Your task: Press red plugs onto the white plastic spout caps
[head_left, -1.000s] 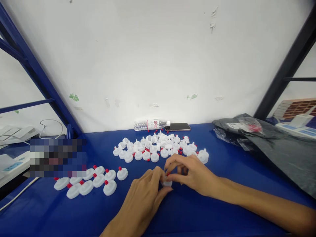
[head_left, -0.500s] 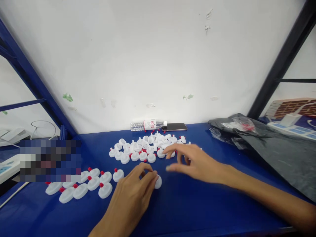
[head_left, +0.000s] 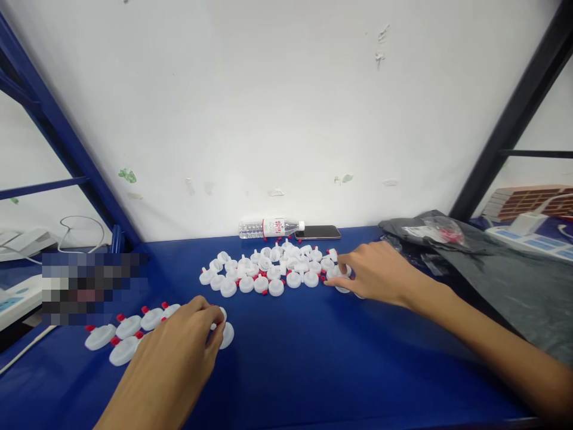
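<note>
My left hand (head_left: 183, 346) is closed around a white cap (head_left: 227, 336) at the right end of the rows of red-tipped white caps (head_left: 123, 351); its fingers hide the cap's top and several neighbours. Farther back, a loose pile of white caps (head_left: 275, 272) spreads across the middle, with small red pieces (head_left: 264, 292) among them. My right hand (head_left: 373, 272) reaches over the pile's right end, thumb and fingers apart around a white cap (head_left: 342, 283). Whether it grips that cap is hard to see, but its fingers are spread.
A plastic bottle (head_left: 271, 227) lies against the wall beside a dark phone (head_left: 317, 232). Dark plastic bags (head_left: 496, 280) cover the right side. Power strips (head_left: 537, 233) and cables lie at both sides, near the blue shelf posts (head_left: 67, 128).
My left hand has moved left with the cap, from mid-table to the rows. My right hand has moved right and slightly back, to the pile's right end.
</note>
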{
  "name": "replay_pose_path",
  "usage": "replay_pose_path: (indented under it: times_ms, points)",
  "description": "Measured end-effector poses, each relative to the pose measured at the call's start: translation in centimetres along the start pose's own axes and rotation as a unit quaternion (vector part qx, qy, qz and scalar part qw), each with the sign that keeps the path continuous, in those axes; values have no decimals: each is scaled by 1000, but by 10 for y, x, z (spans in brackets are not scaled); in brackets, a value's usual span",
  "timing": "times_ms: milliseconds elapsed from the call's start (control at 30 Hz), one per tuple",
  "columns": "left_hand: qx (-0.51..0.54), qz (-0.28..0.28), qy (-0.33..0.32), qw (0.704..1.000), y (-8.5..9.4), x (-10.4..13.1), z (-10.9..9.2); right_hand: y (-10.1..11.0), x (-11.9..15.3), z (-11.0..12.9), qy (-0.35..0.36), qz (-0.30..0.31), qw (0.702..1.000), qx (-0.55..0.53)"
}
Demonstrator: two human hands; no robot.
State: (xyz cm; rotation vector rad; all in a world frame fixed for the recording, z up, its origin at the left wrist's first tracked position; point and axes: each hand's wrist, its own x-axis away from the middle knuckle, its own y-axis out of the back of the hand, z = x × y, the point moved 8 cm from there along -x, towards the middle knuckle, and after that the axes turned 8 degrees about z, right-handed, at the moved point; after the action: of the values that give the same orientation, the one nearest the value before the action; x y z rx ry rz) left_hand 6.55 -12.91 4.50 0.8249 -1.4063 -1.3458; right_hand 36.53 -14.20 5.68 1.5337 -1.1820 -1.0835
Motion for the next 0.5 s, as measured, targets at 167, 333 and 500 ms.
replay_pose_path:
  times_ms: [167,333,500]
  points:
    - [-33,-39,-9,999,-2,-3,-3,0,1,1,16,12,998,-53]
    - [4,-119,-24,993,8,1,0,17,3,2,14,-47,982,-182]
    - [186,-253,-120,942,22,24,-28,24,16,34,102,-155,940,-285]
